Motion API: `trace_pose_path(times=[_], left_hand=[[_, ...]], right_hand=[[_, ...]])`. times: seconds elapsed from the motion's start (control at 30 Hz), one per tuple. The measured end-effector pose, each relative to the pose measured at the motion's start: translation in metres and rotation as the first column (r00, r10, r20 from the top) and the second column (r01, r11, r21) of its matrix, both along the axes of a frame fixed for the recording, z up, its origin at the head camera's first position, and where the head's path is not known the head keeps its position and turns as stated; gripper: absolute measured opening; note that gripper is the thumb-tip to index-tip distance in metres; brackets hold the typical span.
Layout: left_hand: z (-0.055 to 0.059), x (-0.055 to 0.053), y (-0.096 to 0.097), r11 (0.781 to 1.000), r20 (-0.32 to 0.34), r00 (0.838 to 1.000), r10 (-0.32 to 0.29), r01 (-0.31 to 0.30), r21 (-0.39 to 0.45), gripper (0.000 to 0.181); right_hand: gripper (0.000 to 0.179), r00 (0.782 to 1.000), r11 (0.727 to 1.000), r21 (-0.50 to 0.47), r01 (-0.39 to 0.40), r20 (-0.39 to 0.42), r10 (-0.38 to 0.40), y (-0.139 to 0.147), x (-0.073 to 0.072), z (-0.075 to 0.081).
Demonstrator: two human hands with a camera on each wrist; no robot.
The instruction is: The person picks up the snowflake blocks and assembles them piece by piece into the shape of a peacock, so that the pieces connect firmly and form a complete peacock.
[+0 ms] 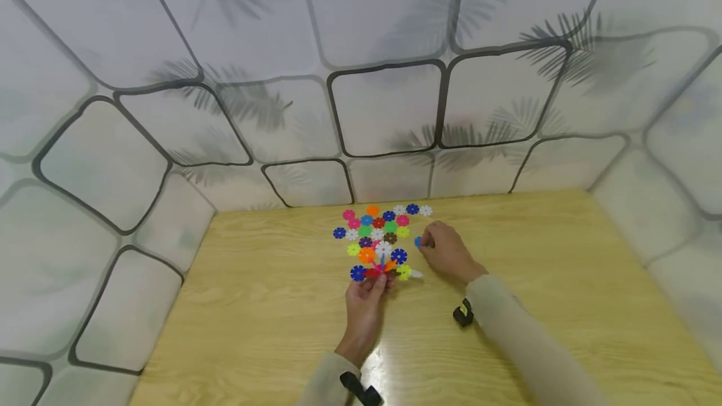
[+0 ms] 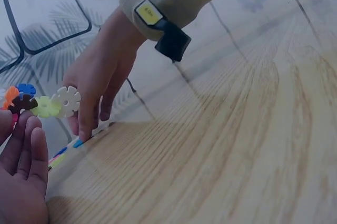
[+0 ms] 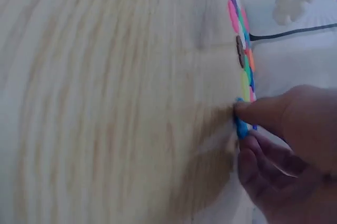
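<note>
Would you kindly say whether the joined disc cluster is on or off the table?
Off: the left hand holds the cluster above the table.

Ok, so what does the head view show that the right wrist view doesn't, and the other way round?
Only the head view: the left hand and its grip on the joined discs, both sleeves, and the top faces of the flat-lying discs.

Only the right wrist view: those flat-lying discs edge-on, as a thin line.

Both: the right hand pinching a blue disc, the tabletop and the patterned wall.

Left hand (image 2: 23, 187) cut off at left-wrist view's edge; blue disc (image 1: 418, 242) partly hidden behind right fingers (image 1: 431, 232).
</note>
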State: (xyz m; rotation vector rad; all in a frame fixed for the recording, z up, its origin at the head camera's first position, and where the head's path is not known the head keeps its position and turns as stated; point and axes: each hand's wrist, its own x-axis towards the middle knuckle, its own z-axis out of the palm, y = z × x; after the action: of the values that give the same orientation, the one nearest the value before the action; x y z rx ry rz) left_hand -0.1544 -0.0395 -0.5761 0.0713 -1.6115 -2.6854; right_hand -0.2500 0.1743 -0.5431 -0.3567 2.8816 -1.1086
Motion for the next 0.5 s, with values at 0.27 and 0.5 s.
trace_pose_path(times=[0.27, 0.5], left_hand=[[0.002, 0.001, 0.001, 1.0, 0.001, 1.0, 0.008, -0.008, -0.009, 0.008], [0.001, 0.0, 0.0, 1.0, 0.007, 1.0, 0.023, -0.023, -0.018, 0.009]], right_hand=[[0.019, 0.995, 0.983, -0.186, -0.002, 0.097, 0.021, 0.018, 0.028, 0.015], [0.025, 0.991, 0.933, -0.353, 0.065, 0.136, -0.017, 0.014, 0.05, 0.019]])
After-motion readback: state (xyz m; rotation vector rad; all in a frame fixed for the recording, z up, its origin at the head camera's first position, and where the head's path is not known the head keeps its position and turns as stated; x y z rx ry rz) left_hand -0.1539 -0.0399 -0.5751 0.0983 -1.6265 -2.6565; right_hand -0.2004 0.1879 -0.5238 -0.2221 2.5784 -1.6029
